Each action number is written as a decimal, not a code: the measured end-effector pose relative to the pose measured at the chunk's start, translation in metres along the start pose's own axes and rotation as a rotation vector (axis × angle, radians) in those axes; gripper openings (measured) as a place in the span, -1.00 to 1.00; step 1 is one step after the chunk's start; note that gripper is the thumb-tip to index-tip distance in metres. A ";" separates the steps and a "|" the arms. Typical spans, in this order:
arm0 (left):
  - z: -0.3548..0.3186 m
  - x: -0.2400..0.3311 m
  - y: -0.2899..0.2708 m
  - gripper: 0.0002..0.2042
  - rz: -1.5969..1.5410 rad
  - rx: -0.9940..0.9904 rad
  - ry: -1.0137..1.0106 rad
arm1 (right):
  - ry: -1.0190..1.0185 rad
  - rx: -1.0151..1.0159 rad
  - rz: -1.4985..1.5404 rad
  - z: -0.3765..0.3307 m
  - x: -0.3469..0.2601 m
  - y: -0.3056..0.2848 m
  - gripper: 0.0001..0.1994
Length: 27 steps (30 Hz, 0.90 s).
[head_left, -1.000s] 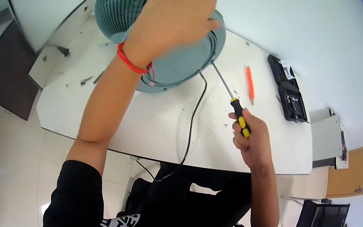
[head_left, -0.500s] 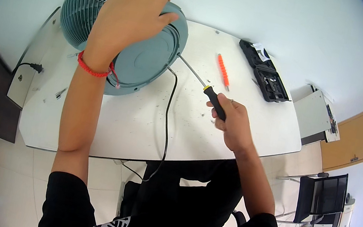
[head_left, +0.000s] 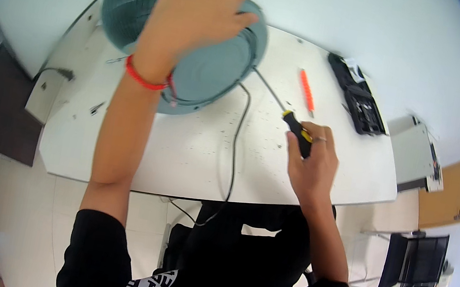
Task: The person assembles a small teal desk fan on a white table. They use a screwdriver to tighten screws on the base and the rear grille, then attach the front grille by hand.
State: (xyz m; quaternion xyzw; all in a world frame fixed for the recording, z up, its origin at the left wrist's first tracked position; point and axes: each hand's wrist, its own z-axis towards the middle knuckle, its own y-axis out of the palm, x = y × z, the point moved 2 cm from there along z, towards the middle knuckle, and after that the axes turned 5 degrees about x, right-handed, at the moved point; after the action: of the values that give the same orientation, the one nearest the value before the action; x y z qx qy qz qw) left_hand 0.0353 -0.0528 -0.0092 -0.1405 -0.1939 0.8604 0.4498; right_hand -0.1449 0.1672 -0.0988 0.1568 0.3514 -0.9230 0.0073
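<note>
A grey-green desk fan (head_left: 124,8) with a slatted grille lies tipped over at the table's far left, its round base (head_left: 205,74) turned toward me. My left hand (head_left: 201,12) reaches over the top and grips it, fingertips hidden behind the rim. In my right hand (head_left: 317,165) is a screwdriver (head_left: 295,124) with a black and yellow handle, held between thumb and fingers. Its shaft slants up to the left, and the tip meets a hole at the base's right edge. A black cord (head_left: 236,145) runs from the base over the table's front edge.
The white table (head_left: 272,182) carries an orange pen-like tool (head_left: 306,92), an open black tool case (head_left: 363,105) at the right, and small metal pieces (head_left: 97,108) at the left. Dark specks lie scattered about. A wall stands right behind. A plug (head_left: 67,74) hangs by the left panel.
The view has shifted, so everything sits further right. The fingers of my right hand have loosened and moved round the screwdriver handle. My left hand stays on the fan.
</note>
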 end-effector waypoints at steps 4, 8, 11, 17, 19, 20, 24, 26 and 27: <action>-0.007 -0.003 -0.005 -0.71 0.015 -0.125 -0.054 | -0.141 0.037 -0.151 -0.005 -0.006 0.003 -0.76; 0.003 0.013 -0.008 -0.87 -0.123 0.014 -0.029 | 0.376 -0.223 0.351 -0.010 0.006 -0.013 -0.72; 0.007 0.022 -0.007 -0.92 -0.171 -0.015 -0.030 | 0.588 -0.281 0.504 -0.015 0.003 -0.025 -0.63; 0.007 0.044 0.004 -0.94 -0.199 0.024 0.046 | 1.038 -0.359 1.216 -0.050 0.012 -0.038 -0.66; 0.009 0.052 0.009 -0.92 -0.201 0.038 0.086 | 1.369 -0.334 1.707 -0.055 0.011 -0.042 -0.63; 0.010 0.056 0.011 -0.90 -0.204 0.040 0.112 | 1.524 -0.266 1.957 -0.057 0.009 -0.042 -0.60; 0.011 0.058 0.014 -0.86 -0.184 0.080 0.116 | 1.635 -0.189 2.356 -0.066 0.002 -0.037 -0.56; 0.013 0.058 0.013 -0.86 -0.188 0.038 0.119 | 1.566 -0.249 2.361 -0.071 0.001 -0.030 -0.56; 0.013 0.059 0.013 -0.86 -0.184 0.042 0.128 | 1.562 -0.225 2.388 -0.072 0.003 -0.030 -0.56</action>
State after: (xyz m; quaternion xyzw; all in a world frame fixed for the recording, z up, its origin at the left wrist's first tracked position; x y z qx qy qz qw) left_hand -0.0124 -0.0140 -0.0075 -0.1671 -0.1586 0.8087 0.5412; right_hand -0.1311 0.2366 -0.1312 0.8104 -0.0048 -0.0106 0.5858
